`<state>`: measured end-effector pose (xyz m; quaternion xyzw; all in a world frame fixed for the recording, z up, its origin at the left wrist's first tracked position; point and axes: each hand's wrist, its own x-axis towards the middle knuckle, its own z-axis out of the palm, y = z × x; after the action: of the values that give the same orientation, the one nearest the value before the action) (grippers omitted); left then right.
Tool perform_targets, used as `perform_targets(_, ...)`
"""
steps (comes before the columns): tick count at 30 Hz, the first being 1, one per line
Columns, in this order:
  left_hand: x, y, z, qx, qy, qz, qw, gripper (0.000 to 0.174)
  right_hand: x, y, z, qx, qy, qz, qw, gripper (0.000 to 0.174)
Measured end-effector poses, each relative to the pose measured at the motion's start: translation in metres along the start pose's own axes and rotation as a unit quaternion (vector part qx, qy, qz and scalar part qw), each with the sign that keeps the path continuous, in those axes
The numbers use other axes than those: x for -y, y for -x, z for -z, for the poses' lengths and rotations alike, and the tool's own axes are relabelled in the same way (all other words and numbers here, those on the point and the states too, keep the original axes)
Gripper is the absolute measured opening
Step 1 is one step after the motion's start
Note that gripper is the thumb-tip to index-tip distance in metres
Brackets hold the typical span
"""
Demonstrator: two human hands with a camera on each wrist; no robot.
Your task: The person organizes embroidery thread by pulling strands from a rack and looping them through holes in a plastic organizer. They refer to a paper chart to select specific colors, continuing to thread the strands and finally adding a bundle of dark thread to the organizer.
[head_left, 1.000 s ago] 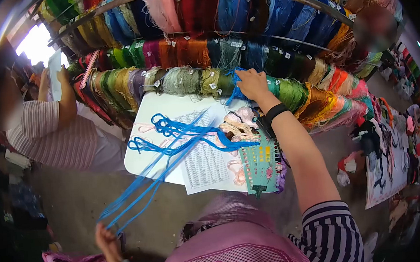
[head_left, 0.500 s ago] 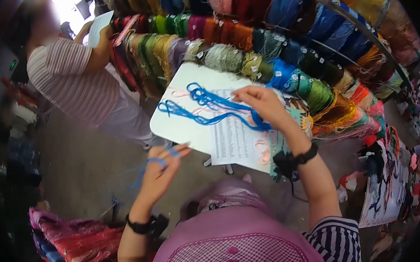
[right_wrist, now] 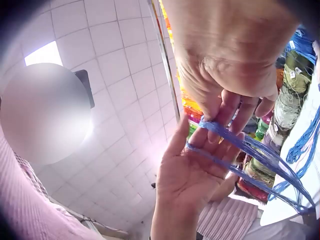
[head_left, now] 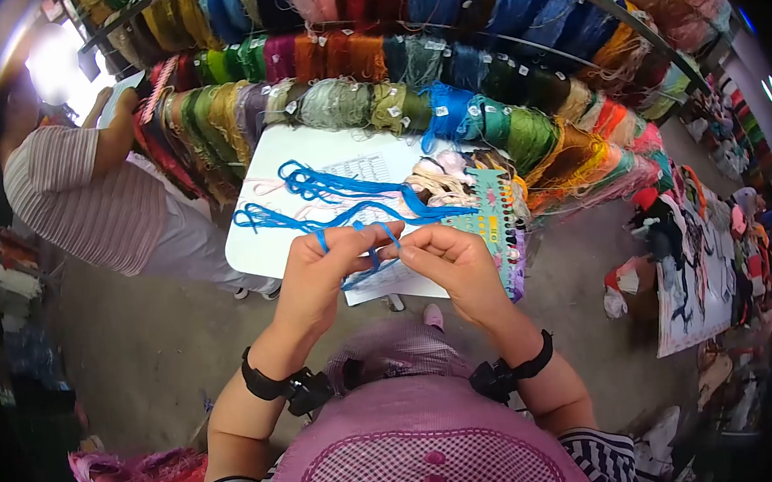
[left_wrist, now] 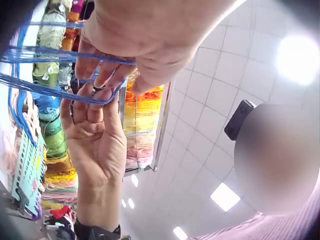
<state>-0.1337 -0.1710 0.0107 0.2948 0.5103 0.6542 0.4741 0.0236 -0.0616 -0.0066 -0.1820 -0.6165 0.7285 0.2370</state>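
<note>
the blue thread (left_wrist: 50, 90) lies between the two hands, by the near edge of the white table (head_left: 248, 249), its long axis dropping away from the fingers in a hanging loop. the left hand (head_left: 315, 273) holds it looped round the fingers, while the right hand (head_left: 459, 267), equally near, pinches it between thumb and fingertip.

The left forearm (head_left: 244, 417) and right forearm (head_left: 553, 392) angle forward and inward, bringing the left hand (head_left: 321, 272) and right hand (head_left: 459, 267) together in front of the body, palms turned toward each other. The left thumb (right_wrist: 175, 142) stands apart from its fingers. The right thumb (head_left: 418, 258) and index finger pinch, the other fingers bent.
</note>
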Motion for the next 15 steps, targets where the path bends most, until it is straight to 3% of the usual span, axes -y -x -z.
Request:
perform_targets(3,0.001,-0.008,-0.007,0.030,0.074,0.054,0.995,0.026,0.006,0.007,0.002,-0.022,-0.096,-0.020,0.995,0.014)
perform_targets(7,0.000,-0.011,-0.027,0.045,0.066,0.040,0.996,0.029,0.010,0.008,0.006,-0.055,-0.084,-0.031,0.994,0.014)
perform_targets(12,0.001,-0.012,-0.036,0.047,-0.012,0.033,0.998,0.030,0.010,0.012,0.011,-0.111,0.033,-0.045,0.992,0.013)
perform_targets(15,0.006,-0.016,-0.032,0.039,-0.003,0.016,0.999,0.028,0.016,0.014,0.014,-0.102,0.009,-0.027,0.994,0.012)
